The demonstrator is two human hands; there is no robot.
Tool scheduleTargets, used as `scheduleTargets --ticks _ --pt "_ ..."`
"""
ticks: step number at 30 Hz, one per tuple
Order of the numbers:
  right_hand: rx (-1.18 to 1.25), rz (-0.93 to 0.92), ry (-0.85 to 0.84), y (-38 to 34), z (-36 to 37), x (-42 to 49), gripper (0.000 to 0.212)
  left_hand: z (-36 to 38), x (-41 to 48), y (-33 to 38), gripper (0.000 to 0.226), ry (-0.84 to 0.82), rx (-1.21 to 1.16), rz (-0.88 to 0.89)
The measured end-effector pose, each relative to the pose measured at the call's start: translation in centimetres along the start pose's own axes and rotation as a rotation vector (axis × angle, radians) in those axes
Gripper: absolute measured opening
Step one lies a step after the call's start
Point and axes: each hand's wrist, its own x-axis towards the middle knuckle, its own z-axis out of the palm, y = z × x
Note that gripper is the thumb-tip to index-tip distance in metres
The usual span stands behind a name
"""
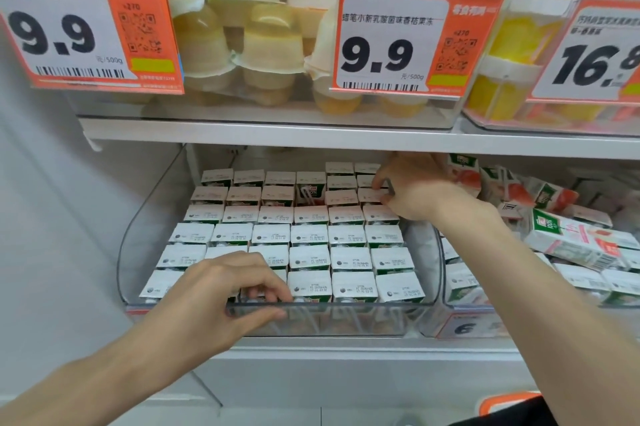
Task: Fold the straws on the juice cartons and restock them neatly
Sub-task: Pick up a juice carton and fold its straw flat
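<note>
Dozens of cartons stand upright in tidy rows inside a clear bin on the lower shelf, white tops up, packed side against side. One gap shows in the second row from the back, where a carton face with red print sits lower than its neighbours.

The left hand is at the front of the bin, left of centre. Its fingers curl over the front wall onto the nearest row and the thumb lies outside against the clear plastic, so it pinches that wall. Whether the fingertips also press a carton top, I can't tell.

The right hand reaches deep to the back right corner, just under the upper shelf. Its fingers are bent around the last cartons there — touching them, but I can't tell if it holds one.

Right of the bin, a second bin holds loose cartons lying tumbled at all angles, some on their sides.

Above, jelly cups fill clear tubs behind orange price tags — two reading 9.9.
</note>
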Motion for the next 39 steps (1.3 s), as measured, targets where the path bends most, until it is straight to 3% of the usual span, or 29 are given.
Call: scheduleTargets --ticks 3,6,10,16,35,39 --pt "0.12 -0.083 0.038 -1.0 -0.3 -2.7 0.035 -1.1 -0.7 -0.7 0.024 0.006 0.098 0.013" --pt "0.4 -0.359 0.091 -3.7 -0.6 -7.3 0.012 -2.0 -1.5 -1.3 0.036 0.001 0.193 0.006" --pt "0.388 -0.57 -0.016 -6.4 0.7 -11.1 0.024 -2.3 -2.4 -1.2 0.034 -0.002 0.233 0.011" --pt "0.301 -0.603 0.057 -6.7 2.2 -11.6 0.002 -2.0 -2.6 -0.3 0.018 0.035 0.331 0.046" --pt "0.373 -0.617 0.174 -6.6 1.3 -13.4 0.014 -2.7 -2.7 1.0 0.02 0.081 0.43 0.143" --pt "0.357 -0.657 0.098 -6.8 1.1 -15.0 0.018 -2.3 -4.3 2.1 0.025 0.024 0.436 0.134"
